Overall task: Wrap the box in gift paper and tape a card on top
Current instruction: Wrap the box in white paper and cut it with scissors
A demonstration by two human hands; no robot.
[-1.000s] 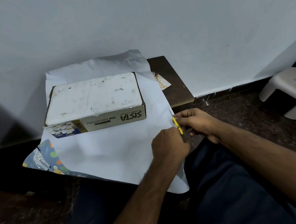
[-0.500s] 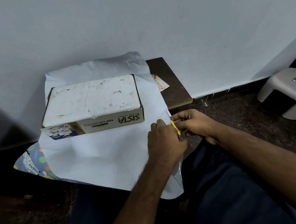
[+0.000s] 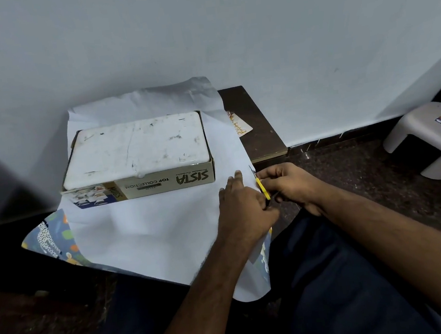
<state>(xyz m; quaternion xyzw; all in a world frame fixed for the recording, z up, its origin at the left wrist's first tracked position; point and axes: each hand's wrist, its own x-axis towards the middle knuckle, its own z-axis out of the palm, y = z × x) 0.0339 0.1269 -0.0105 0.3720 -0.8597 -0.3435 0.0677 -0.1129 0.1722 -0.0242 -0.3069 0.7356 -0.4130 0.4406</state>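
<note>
— Nearest the viewer, right of the box (image 3: 137, 159), what are the hands doing?
— The left hand (image 3: 241, 208) presses the gift paper (image 3: 149, 228) down with straight fingers, probably to keep it taut. The right hand (image 3: 288, 187) curls around yellow-handled scissors (image 3: 261, 187) at the paper's edge.
— And the box?
— It sits on the paper's blank side, on the bench (image 3: 259, 135); its side reads "SISTA TOP COLLECTION" and "MUGS".
— The card (image 3: 241, 126)?
— Beyond the box's right end, partly under the paper; its writing is unreadable.
</note>
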